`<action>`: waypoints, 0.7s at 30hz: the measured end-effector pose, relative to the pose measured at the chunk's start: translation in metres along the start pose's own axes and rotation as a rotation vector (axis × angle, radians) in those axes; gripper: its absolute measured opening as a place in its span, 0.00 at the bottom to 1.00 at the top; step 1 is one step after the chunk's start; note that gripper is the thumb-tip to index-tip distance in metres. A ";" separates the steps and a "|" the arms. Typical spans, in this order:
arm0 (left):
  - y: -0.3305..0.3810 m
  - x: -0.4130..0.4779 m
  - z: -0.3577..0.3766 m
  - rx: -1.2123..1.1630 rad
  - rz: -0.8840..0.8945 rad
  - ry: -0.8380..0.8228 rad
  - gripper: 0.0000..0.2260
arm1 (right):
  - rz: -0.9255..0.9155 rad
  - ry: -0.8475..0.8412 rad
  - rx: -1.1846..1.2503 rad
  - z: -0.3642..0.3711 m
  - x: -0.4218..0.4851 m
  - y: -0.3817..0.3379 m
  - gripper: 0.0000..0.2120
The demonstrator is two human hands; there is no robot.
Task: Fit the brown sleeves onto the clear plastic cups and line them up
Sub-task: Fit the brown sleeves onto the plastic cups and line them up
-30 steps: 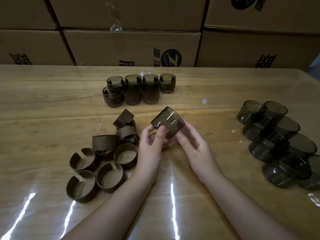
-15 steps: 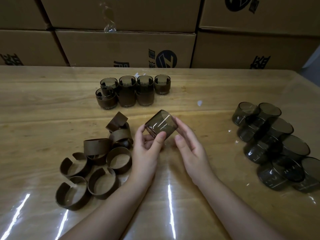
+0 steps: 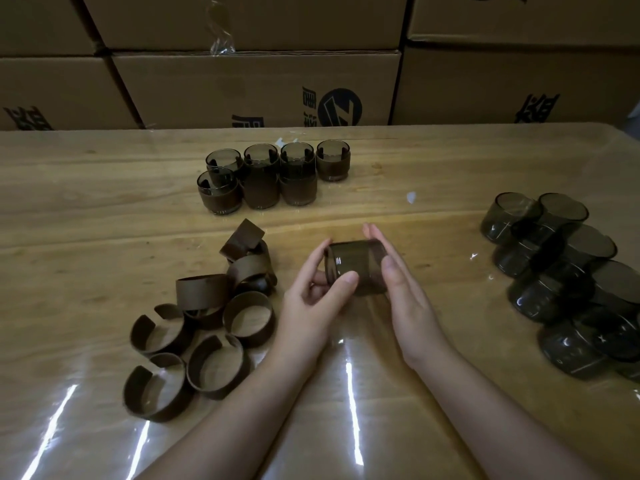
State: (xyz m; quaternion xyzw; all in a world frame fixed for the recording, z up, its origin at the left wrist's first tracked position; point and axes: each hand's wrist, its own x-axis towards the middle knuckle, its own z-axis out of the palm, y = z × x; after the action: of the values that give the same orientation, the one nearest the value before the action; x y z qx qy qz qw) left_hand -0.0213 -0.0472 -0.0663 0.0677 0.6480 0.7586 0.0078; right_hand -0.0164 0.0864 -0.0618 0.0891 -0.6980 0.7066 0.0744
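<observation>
A clear, dark-tinted plastic cup (image 3: 358,265) lies on its side in the air between my hands, above the table's middle. My left hand (image 3: 311,303) pinches its left rim with thumb and fingers. My right hand (image 3: 401,289) presses flat against its right end with straight fingers. No sleeve is on this cup. A pile of loose brown sleeves (image 3: 207,317) lies left of my hands. Several sleeved cups (image 3: 263,178) stand grouped at the back centre. Bare cups (image 3: 568,275) are heaped at the right.
The wooden table (image 3: 86,209) is covered by a glossy clear sheet with glare streaks near the front edge. Stacked cardboard boxes (image 3: 256,88) form a wall along the table's far edge. A small white scrap (image 3: 411,197) lies right of the sleeved cups.
The cup has turned from tilted, mouth up, to lying sideways between my hands. My right hand has flattened against its end, and my left has shifted onto the rim.
</observation>
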 end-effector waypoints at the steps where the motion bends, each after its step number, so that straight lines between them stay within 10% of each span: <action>1: 0.001 0.001 -0.001 -0.042 -0.015 -0.009 0.24 | 0.010 -0.008 -0.007 0.000 0.000 0.000 0.24; 21: -0.001 0.005 0.000 -0.281 -0.052 0.183 0.29 | 0.001 -0.043 -0.005 0.003 -0.007 -0.011 0.23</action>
State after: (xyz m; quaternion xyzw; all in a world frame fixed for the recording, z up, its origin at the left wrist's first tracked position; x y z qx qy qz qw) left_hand -0.0262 -0.0465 -0.0671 -0.0202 0.5350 0.8443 -0.0222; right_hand -0.0067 0.0840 -0.0526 0.1038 -0.7013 0.7028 0.0592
